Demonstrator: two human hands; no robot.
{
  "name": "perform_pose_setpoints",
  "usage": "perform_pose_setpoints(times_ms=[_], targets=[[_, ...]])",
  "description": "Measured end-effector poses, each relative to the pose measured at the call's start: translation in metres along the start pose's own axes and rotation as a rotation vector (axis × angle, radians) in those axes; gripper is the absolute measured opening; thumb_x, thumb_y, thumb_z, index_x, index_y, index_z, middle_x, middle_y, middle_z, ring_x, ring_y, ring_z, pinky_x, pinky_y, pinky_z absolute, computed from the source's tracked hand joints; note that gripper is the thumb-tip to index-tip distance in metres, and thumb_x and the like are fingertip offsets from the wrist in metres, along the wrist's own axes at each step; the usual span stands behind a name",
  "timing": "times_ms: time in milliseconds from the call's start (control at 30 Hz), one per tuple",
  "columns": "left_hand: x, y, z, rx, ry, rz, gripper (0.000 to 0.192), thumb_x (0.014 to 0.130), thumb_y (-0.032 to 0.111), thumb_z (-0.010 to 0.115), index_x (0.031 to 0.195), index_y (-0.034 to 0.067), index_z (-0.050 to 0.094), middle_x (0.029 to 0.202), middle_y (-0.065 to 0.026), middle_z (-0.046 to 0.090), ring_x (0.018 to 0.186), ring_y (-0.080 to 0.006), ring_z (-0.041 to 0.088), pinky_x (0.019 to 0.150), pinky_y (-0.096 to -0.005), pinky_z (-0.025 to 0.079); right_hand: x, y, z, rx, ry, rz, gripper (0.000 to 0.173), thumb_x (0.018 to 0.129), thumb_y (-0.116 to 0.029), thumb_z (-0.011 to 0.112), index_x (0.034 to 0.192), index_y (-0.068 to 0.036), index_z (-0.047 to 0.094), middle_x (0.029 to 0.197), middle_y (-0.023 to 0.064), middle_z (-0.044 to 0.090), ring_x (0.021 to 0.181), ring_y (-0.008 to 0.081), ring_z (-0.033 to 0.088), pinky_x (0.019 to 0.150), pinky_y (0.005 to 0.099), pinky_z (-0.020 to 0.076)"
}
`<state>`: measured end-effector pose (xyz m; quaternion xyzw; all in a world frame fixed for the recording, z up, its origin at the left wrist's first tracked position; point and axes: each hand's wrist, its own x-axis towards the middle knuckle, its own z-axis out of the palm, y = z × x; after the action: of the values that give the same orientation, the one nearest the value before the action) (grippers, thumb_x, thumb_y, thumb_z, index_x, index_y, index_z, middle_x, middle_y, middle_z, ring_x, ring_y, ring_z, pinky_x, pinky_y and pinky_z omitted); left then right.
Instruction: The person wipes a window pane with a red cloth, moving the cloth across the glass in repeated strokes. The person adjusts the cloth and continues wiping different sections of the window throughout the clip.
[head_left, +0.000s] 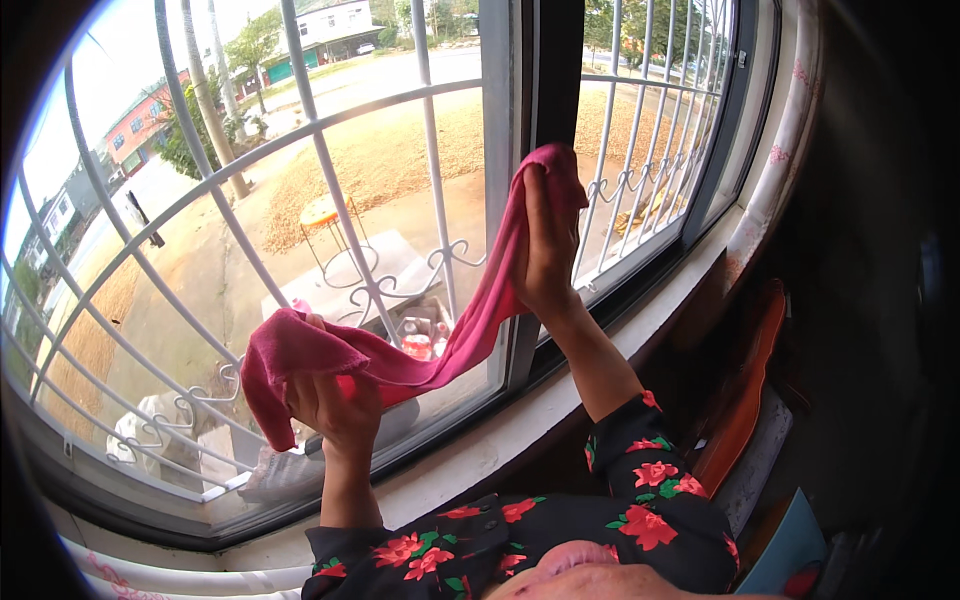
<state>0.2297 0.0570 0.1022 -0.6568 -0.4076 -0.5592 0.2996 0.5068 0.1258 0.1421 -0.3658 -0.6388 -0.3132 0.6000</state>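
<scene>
A pink cloth (450, 356) hangs in a sagging curve between my two hands, in front of the window. My left hand (337, 405) grips its lower left end, and a folded flap drapes over the fingers. Higher up, my right hand (551, 247) holds the other end bunched at the dark window frame (551, 90). Part of each hand's fingers is hidden by the fabric. The cloth's middle stretch spans the glass pane beside the frame; whether it touches the glass I cannot tell.
White metal bars (319, 142) with scrollwork stand outside the window. A pale sill (480, 450) runs below the frame. A patterned curtain (780, 157) hangs at the right. Beyond the bars are an orange-topped stool (322, 211) and several bottles (420, 337). Reddish wooden furniture (750, 405) stands right of me.
</scene>
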Motion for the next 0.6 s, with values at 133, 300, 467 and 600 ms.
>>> perform_pose_setpoints(times_ms=[133,300,467,600], targets=[[0.017,0.007,0.0,-0.123,0.012,-0.005,0.056,0.082,0.0,0.071,0.137,-0.003,0.061,0.134,-0.0196,0.066,0.13,-0.0385,0.058,0.109,-0.0464,0.04,0.143,0.014,0.001,-0.078,0.146,-0.213,0.065,0.086,0.001,0.057,0.15,-0.007,0.049,0.14,0.0263,0.055,0.13,0.0472,0.051,0.109,0.0509,0.0405],[0.02,0.006,-0.007,-0.198,-0.015,-0.068,0.049,0.083,-0.002,0.067,0.132,-0.003,0.065,0.127,-0.0184,0.07,0.123,-0.0377,0.064,0.106,-0.0453,0.044,0.127,0.004,-0.001,-0.016,0.137,-0.141,0.062,0.094,0.007,0.047,0.155,-0.006,0.045,0.145,0.025,0.055,0.139,0.036,0.049,0.116,0.0417,0.0364],[0.006,-0.003,-0.015,-0.308,-0.049,-0.003,0.041,0.088,0.004,0.068,0.127,-0.008,0.065,0.119,-0.0217,0.072,0.112,-0.038,0.069,0.097,-0.0442,0.051,-0.021,-0.019,0.001,-0.072,0.049,-0.004,0.065,0.092,-0.011,0.062,0.153,0.0,0.045,0.144,0.0297,0.053,0.139,0.0481,0.045,0.118,0.0555,0.0277],[0.004,-0.004,-0.018,-0.382,-0.07,-0.008,0.041,0.085,0.001,0.071,0.124,-0.007,0.067,0.117,-0.0218,0.072,0.11,-0.0389,0.07,0.098,-0.0445,0.051,0.0,-0.002,-0.002,-0.125,-0.008,-0.025,0.066,0.094,-0.022,0.059,0.154,0.0,0.042,0.145,0.0282,0.053,0.139,0.048,0.045,0.117,0.0547,0.0288]])
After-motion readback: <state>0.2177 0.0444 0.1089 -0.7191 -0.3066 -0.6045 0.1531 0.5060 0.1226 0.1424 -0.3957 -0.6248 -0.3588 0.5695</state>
